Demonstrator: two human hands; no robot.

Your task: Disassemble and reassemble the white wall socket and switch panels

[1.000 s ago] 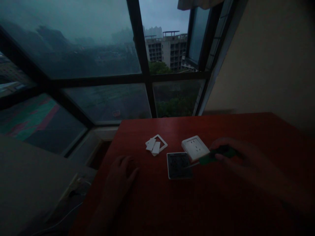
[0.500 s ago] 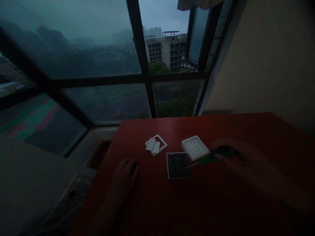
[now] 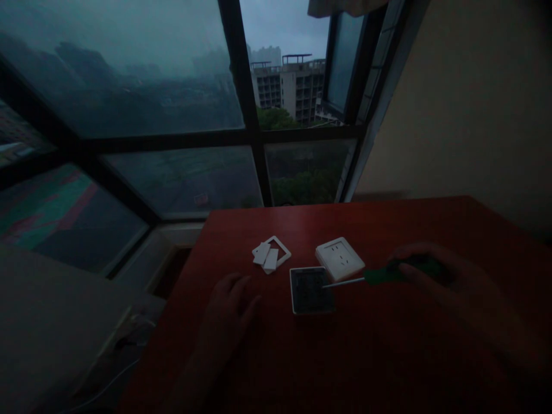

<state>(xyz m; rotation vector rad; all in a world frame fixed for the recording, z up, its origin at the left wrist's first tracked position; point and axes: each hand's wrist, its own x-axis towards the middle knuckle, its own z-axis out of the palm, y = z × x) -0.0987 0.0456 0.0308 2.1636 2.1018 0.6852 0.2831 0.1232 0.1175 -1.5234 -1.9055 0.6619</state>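
A green-handled screwdriver (image 3: 379,276) is gripped in the right hand (image 3: 440,273), its metal shaft pointed toward the left hand's side. The tip is held at a dark, square, white-rimmed panel (image 3: 311,292), which is laid on a reddish-brown surface (image 3: 401,221) between the two hands; whether the tip touches it cannot be told. The left hand (image 3: 229,307) is released, its fingers loosely bent, just beside the panel. Beyond the panel, toward the right hand, a white power socket (image 3: 340,257) is set with its slots facing up. Ahead of the left hand, a white square frame (image 3: 283,246) is overlapped by two white rectangular plates (image 3: 271,260).
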